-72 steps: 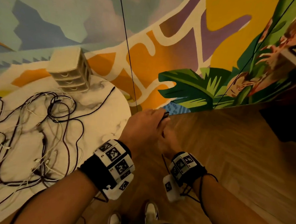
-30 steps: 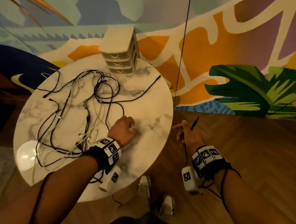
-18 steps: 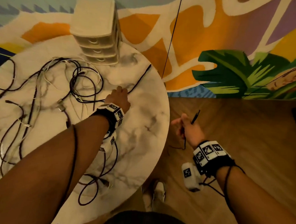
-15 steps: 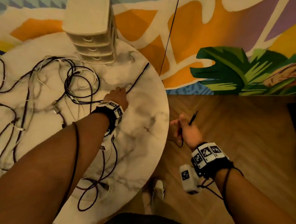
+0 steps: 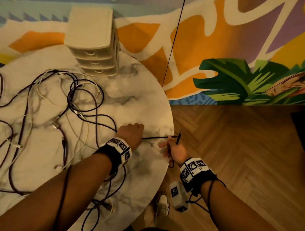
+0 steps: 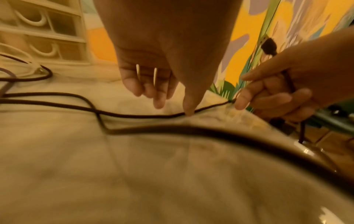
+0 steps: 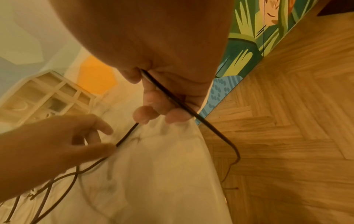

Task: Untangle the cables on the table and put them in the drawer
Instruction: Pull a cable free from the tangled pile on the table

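A tangle of black and white cables (image 5: 51, 110) lies on the round marble table (image 5: 140, 90). A cream unit of small drawers (image 5: 92, 41) stands at the table's far edge, its drawers closed. My left hand (image 5: 131, 132) rests on the table near its right edge, fingers loose; its thumb (image 6: 188, 111) presses one black cable (image 5: 156, 137) onto the marble. That cable runs right into my right hand (image 5: 171, 148), whose curled fingers (image 7: 172, 115) grip it just past the table edge. The plug end (image 5: 180, 134) sticks up above the right hand, and a loop hangs below it.
A thin black cord (image 5: 173, 37) hangs down the painted wall behind the table. Wooden herringbone floor (image 5: 234, 155) fills the right side, with a dark object (image 5: 304, 130) at the far right. My shoes (image 5: 163, 204) show below the table edge.
My left hand has come back from near the drawers to the table's right edge, drawing the black cable with it. The right hand has closed in, and the cable now spans both hands.
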The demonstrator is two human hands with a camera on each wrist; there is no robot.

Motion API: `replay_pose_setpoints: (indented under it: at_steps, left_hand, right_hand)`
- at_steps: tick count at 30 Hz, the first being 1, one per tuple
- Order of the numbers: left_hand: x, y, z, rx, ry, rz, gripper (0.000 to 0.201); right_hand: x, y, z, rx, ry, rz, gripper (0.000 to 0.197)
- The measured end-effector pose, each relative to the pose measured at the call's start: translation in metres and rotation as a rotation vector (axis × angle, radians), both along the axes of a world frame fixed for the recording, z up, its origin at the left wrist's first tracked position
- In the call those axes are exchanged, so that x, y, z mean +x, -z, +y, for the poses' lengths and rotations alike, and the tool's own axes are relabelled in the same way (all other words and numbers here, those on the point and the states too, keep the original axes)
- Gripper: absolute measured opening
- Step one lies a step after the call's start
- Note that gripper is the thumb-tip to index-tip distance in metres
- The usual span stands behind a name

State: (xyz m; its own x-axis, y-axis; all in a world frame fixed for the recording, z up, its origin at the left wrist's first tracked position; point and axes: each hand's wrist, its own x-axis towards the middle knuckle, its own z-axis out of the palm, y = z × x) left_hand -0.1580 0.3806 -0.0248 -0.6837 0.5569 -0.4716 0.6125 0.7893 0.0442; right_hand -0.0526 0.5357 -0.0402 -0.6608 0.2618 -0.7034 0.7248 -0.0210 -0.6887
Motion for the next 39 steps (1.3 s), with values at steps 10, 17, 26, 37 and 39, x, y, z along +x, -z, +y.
replay_pose_setpoints:
  at_steps: [10,17,26,37,39]
  left_hand:
    - [0.039,-0.025,-0.003,0.041,0.076,-0.013,0.028]
    - [0.082,-0.066,-0.015,0.163,0.050,0.033,0.024]
    - [0.094,-0.116,0.015,0.730,-0.285,0.024,0.026]
    - [0.141,-0.122,-0.001,0.880,-0.278,0.173,0.023]
    - [0.148,-0.121,-0.006,0.885,-0.241,0.179,0.026]
  right_hand:
    - [0.017,-0.004,0.009,-0.088,0.024,0.054,0.044]
    - [0.006,-0.040,0.001,-0.310,0.004,0.280,0.042]
    - [0.020,-0.071,-0.019,-0.179,-0.344,0.436,0.029]
    - [0.045,-0.087,-0.034,-0.084,-0.478,0.488,0.029]
    - [0.047,-0.088,-0.040,-0.074,-0.454,0.482,0.033]
